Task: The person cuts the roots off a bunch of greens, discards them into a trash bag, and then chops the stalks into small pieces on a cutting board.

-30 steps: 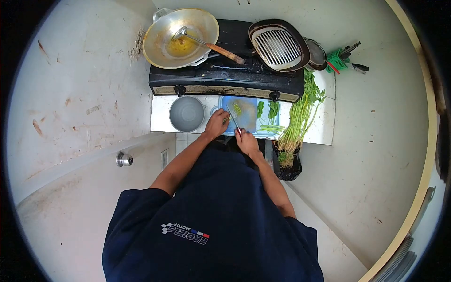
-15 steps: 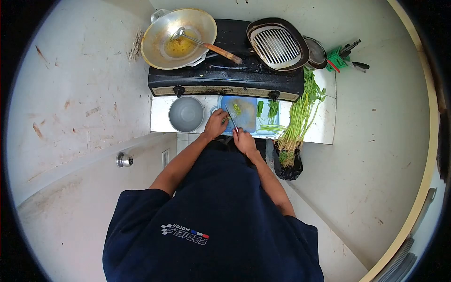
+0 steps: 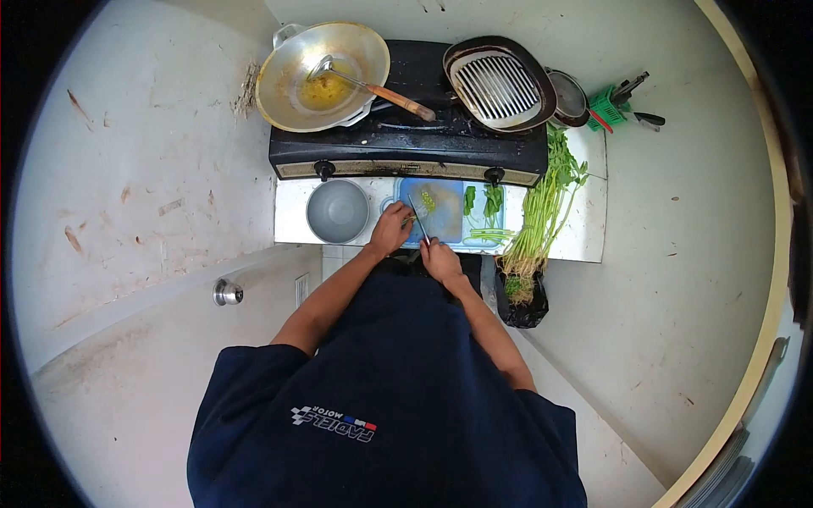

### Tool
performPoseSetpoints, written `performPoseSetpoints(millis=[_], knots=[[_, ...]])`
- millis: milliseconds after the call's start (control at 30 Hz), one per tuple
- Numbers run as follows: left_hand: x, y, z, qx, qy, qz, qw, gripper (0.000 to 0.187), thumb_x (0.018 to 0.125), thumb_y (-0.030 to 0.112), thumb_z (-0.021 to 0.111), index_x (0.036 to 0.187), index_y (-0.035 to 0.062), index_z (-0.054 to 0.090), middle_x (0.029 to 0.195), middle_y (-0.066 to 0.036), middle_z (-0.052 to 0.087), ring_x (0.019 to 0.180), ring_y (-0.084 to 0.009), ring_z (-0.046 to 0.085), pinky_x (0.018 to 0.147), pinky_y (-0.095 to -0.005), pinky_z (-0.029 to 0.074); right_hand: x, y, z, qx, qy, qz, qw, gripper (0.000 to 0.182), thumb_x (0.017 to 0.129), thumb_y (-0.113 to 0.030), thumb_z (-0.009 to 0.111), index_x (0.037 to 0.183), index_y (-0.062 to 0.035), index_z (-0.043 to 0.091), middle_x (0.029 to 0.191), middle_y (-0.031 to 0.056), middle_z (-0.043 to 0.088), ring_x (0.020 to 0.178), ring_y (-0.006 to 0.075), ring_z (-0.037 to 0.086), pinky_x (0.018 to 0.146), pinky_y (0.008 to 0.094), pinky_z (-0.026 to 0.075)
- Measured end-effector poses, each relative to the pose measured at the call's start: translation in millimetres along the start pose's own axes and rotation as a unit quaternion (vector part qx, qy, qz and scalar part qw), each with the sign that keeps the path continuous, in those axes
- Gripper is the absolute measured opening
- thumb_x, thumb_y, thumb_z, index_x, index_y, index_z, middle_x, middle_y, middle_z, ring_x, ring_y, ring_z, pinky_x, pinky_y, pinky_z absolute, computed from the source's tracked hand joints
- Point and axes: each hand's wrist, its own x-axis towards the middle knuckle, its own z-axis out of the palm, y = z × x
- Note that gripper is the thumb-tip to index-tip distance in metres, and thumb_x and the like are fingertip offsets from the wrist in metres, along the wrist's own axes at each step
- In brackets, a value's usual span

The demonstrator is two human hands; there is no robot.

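Your right hand [image 3: 442, 258] slid the knife [image 3: 419, 217] closer; left hand [image 3: 391, 229] pinches greens [image 3: 409, 219] at 9 o'clock of it, so you could nick fingers

Bowl [image 3: 337, 211] left of cutting board [image 3: 440, 212] — stove [image 3: 406, 140] behind both

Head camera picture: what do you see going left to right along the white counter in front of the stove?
Round grey metal bowl → left hand → knife over the blue cutting board → cut green leaves → long bunch of green stalks with roots.
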Motion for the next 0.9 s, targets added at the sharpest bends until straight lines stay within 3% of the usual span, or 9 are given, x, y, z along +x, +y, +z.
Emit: performPoseSetpoints(millis=[367, 467, 900], knots=[[0.9, -0.6, -1.0, -0.017, -0.007, -0.01, 1.0, 0.01, 0.085, 0.002, 0.067, 0.094, 0.0006, 0.066, 0.093, -0.018, 0.058, 0.095, -0.0399, 0.06, 0.086, -0.0483, 0.05, -12.1, 0.3, -5.4, -0.008, -0.014, 0.013, 1.0, 0.047, 0.105, -0.04, 0.05, 0.098, 0.0052, 0.062, 0.085, 0.0312, 0.07, 0.083, 0.049, 0.071, 0.075, 0.0571, 0.058], [0.4, -4.2, 2.2, 0.005, 0.008, 0.027, 1.0, 0.011, 0.085, 0.002, 0.066, 0.095, 0.0007, 0.066, 0.093, -0.018, 0.059, 0.096, -0.0401, 0.06, 0.087, -0.0484, 0.05, -9.4, 2.3, 0.9, -0.008, -0.007, 0.009, 1.0, 0.048, 0.106, -0.04, 0.049, 0.098, 0.0057, 0.063, 0.085, 0.031, 0.071, 0.083, 0.0492, 0.071, 0.076, 0.0574, 0.057], [0.9, -1.7, -0.9, -0.008, -0.006, -0.001, 1.0, 0.012, 0.085, 0.002, 0.067, 0.097, 0.0004, 0.066, 0.095, -0.018, 0.06, 0.096, -0.0402, 0.06, 0.086, -0.0483, 0.05, -14.6, 7.5, -3.0, -0.011, -0.007, 0.01, 1.0, 0.048, 0.105, -0.039, 0.05, 0.098, 0.0053, 0.064, 0.083, 0.0301, 0.071, 0.083, 0.0489, 0.071, 0.076, 0.057, 0.057]])
